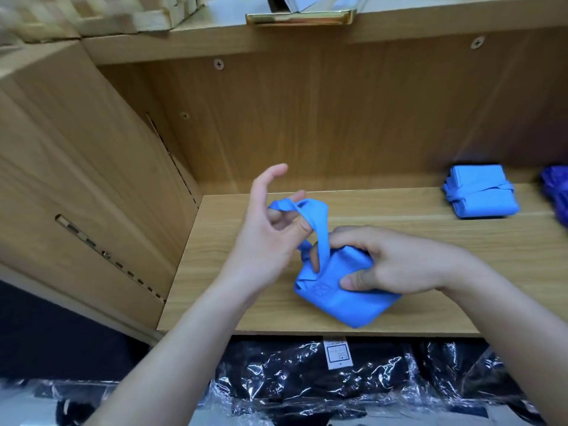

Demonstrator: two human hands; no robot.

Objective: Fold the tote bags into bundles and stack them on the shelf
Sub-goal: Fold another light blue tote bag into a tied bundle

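A light blue tote bag [335, 298], folded into a small bundle, lies near the front edge of the wooden shelf [233, 290]. My right hand [387, 265] presses down on the bundle and grips it. My left hand [270, 222] is raised just left of it, its fingers hooked through the bag's blue strap [319, 229], which runs up from the bundle. A finished light blue bundle [481, 192], tied round with its strap, sits at the back right of the shelf.
A dark blue bag [558, 192] shows at the right edge. The shelf's wooden side panel [92, 167] stands to the left, and an upper shelf [276, 38] runs overhead. Black goods in clear plastic wrap [322, 382] lie below the shelf front.
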